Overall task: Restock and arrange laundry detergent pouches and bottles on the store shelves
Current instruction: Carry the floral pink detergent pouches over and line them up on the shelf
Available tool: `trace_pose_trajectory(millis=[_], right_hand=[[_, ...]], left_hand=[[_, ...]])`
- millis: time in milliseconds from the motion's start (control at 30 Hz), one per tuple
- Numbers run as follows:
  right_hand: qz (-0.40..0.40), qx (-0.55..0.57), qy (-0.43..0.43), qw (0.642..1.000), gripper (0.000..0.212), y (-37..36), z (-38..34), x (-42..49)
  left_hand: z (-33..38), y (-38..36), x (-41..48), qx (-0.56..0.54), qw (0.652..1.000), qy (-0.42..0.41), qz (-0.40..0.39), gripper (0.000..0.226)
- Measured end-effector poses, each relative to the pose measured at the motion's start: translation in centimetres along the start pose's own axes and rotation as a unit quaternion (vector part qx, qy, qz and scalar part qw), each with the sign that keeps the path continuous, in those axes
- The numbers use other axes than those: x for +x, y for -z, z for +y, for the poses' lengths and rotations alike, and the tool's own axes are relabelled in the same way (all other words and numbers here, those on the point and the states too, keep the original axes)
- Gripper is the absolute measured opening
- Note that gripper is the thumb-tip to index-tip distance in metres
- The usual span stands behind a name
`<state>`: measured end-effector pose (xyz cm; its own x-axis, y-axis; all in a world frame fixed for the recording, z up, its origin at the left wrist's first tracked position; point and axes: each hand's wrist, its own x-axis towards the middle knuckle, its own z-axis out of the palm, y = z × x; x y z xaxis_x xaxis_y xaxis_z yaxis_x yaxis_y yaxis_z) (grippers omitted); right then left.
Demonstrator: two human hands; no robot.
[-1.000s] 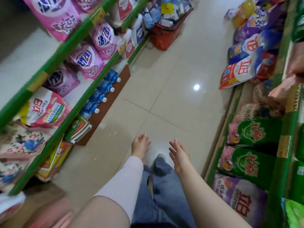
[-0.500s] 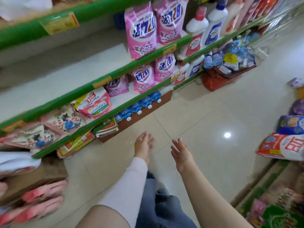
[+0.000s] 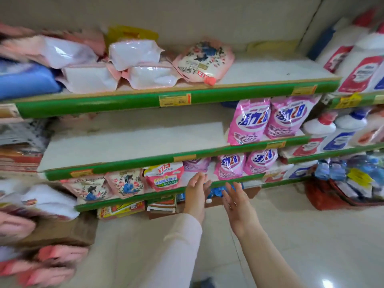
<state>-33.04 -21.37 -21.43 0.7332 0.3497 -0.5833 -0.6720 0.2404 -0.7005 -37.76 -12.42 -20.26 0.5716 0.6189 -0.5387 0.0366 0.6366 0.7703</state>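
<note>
Red pouch [image 3: 164, 177] reads 立白; pink pouches [image 3: 249, 121] print blurred.

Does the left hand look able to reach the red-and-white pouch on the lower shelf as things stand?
Probably yes. The left hand is open and empty, held just right of the red-and-white pouch, which stands at the front of the shelf with nothing before it. Depth is hard to judge.

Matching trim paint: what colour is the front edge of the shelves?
Green along the shelf edge, with yellow price labels stuck on it; the head view shows it best.
</note>
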Motion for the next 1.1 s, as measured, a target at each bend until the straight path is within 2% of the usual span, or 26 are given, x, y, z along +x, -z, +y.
trace_pose_trajectory(millis=[67, 267, 367, 500, 633, 733, 933, 1100], right_hand=[[-0.035, -0.007, 0.01, 0.999, 0.024, -1.6, -2.0, 1.0], [-0.119, -0.016, 0.045, 0.992, 0.039, -4.9, -8.9, 4.2], [-0.147, -0.037, 0.065, 0.986, 0.043, -5.8, -11.6, 5.6], [-0.166, -0.039, 0.08, 0.982, 0.038, -8.2, -14.8, 7.7], [-0.206, -0.064, 0.113, 0.97, 0.049, -11.8, -17.6, 9.5], [-0.232, -0.053, 0.126, 0.963, 0.048, -14.7, -19.2, 10.2], [-0.243, -0.036, 0.102, 0.964, 0.036, -19.8, -21.3, 11.9], [-0.215, -0.088, 0.126, 0.964, 0.035, -22.2, -23.4, 14.1]], left_hand=[[1.8, -1.4, 0.8, 0.0, 1.0, -0.026, -0.007, 0.031], [7.0, -6.3, 3.3, -0.015, 0.994, -0.109, -0.008, 0.01], [9.0, -8.5, 4.3, -0.007, 0.989, -0.148, -0.008, 0.017], [12.2, -10.3, 5.6, -0.027, 0.982, -0.189, -0.001, 0.027], [17.0, -10.8, 7.4, -0.052, 0.97, -0.234, 0.024, 0.028], [20.4, -10.9, 8.5, -0.055, 0.961, -0.268, 0.037, 0.019], [25.1, -11.3, 10.7, -0.037, 0.956, -0.286, 0.044, 0.017], [25.6, -11.8, 12.5, -0.015, 0.956, -0.285, 0.071, 0.011]])
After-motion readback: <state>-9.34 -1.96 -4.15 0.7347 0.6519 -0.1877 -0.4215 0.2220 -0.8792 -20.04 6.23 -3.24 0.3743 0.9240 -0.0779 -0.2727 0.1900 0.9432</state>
